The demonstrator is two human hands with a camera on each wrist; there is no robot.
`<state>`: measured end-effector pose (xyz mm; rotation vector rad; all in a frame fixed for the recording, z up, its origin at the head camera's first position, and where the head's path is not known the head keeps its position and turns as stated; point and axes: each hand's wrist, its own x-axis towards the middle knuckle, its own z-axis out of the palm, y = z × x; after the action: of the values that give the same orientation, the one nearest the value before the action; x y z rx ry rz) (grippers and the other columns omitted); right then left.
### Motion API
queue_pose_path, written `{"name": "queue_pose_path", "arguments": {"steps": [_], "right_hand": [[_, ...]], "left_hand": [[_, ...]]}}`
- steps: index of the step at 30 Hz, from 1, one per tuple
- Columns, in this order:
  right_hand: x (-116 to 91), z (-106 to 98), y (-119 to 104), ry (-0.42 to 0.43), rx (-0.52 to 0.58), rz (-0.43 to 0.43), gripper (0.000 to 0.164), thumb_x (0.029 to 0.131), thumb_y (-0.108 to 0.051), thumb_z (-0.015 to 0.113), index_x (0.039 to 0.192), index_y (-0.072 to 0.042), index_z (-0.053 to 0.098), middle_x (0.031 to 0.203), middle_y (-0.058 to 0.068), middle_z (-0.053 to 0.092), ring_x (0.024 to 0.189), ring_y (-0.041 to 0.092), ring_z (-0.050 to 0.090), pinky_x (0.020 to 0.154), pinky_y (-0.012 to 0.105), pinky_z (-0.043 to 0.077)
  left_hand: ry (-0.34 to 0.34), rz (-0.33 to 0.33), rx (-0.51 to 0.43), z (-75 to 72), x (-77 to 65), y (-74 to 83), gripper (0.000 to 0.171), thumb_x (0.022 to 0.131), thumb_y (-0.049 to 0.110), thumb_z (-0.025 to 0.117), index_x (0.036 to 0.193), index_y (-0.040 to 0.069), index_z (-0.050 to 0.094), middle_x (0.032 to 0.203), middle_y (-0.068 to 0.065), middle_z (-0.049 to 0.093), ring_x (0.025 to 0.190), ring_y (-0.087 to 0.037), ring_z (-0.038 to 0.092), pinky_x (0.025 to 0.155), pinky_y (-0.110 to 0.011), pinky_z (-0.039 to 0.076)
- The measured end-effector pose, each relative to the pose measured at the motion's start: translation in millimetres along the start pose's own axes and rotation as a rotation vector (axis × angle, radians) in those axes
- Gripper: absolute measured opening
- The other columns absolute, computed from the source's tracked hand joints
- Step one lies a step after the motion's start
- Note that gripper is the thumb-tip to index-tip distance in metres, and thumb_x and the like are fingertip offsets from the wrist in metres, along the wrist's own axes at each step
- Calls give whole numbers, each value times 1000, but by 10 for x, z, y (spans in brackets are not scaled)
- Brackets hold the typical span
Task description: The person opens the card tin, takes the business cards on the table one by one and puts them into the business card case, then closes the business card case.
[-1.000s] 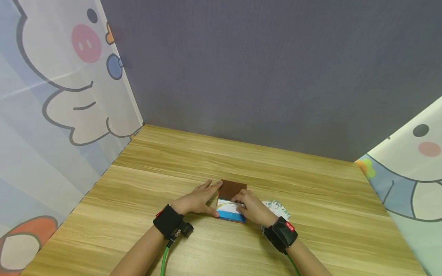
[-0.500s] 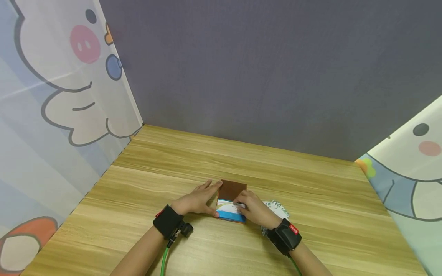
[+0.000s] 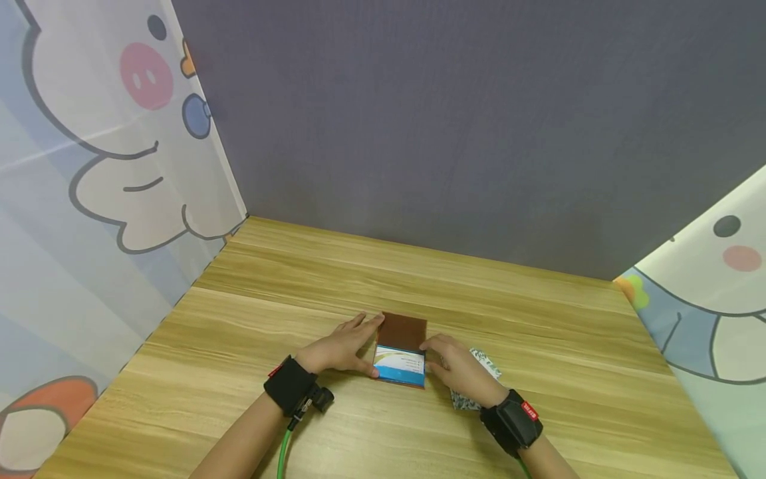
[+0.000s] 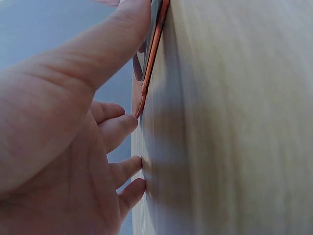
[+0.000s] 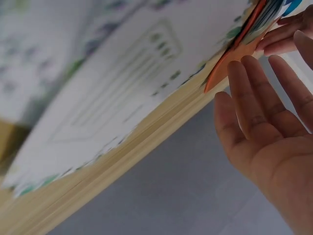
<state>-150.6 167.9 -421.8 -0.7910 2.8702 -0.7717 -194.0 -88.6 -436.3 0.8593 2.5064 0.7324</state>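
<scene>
A brown card holder (image 3: 403,330) lies unfolded on the table in the head view, a white and blue card (image 3: 399,363) seated in its near half. My left hand (image 3: 344,346) is spread along its left side, index fingertip at the far corner and thumb at the near one. In the left wrist view, the thumb (image 4: 110,46) lies over the holder's orange-brown edge (image 4: 156,46). At the right edge, my right hand (image 3: 459,370) has loosely bent fingers and grips nothing; whether a fingertip touches the holder is unclear. Leaf-patterned white paper pieces (image 5: 127,83) lie beneath this hand, partly hidden.
The wood-grain table (image 3: 287,293) extends around the hands. A grey panel (image 3: 431,133) rises behind it, with cartoon-printed sheets (image 3: 120,166) at both sides. A black wrist camera with a green cable (image 3: 285,446) sits on the left wrist.
My right hand has slid right, off the card, uncovering its printed text and the holder's right edge. The left hand has stayed in place.
</scene>
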Motion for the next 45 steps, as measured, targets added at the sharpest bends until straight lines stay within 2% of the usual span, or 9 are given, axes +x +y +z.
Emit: {"name": "queue_pose_path", "arguments": {"steps": [6,15,24,31,37,45], "right_hand": [[-125,-67,99,20,-13,44,28,85,-10,64,112,-5,61,115,8,60,110,26,56,88,39,48],[-304,-168,271,6,0,111,29,82,-5,65,110,-5,61,113,8,60,108,28,56,86,41,48],[-434,-232,350,12,-15,162,31,78,-2,68,109,-5,62,116,10,59,112,33,51,91,47,45],[-499,-264,401,17,-33,154,35,75,-1,71,108,-6,62,117,11,59,112,34,51,93,49,43],[-524,-277,429,-22,-44,171,46,70,-4,75,112,-7,59,121,13,56,115,38,48,93,56,38],[-532,-275,442,-40,-74,181,51,65,-7,78,112,-8,59,123,13,55,114,38,48,91,59,37]], "left_hand": [[2,14,-3,11,2,-11,100,76,43,70,148,10,9,153,-9,17,141,-36,2,110,-58,11],[3,28,-6,13,-12,-19,100,76,43,70,148,10,8,153,-9,15,141,-36,1,109,-60,11],[1,22,-14,0,-24,3,100,76,42,70,148,9,9,153,-9,16,141,-36,1,109,-59,11],[1,19,-5,12,-12,-15,100,76,44,69,148,10,8,154,-8,15,141,-35,0,110,-58,10],[3,15,-6,20,-4,-27,100,76,43,70,148,10,9,154,-8,15,141,-35,0,110,-58,10],[0,10,-10,15,-5,-21,100,76,43,70,148,11,9,154,-8,15,141,-34,0,110,-58,10]]}}
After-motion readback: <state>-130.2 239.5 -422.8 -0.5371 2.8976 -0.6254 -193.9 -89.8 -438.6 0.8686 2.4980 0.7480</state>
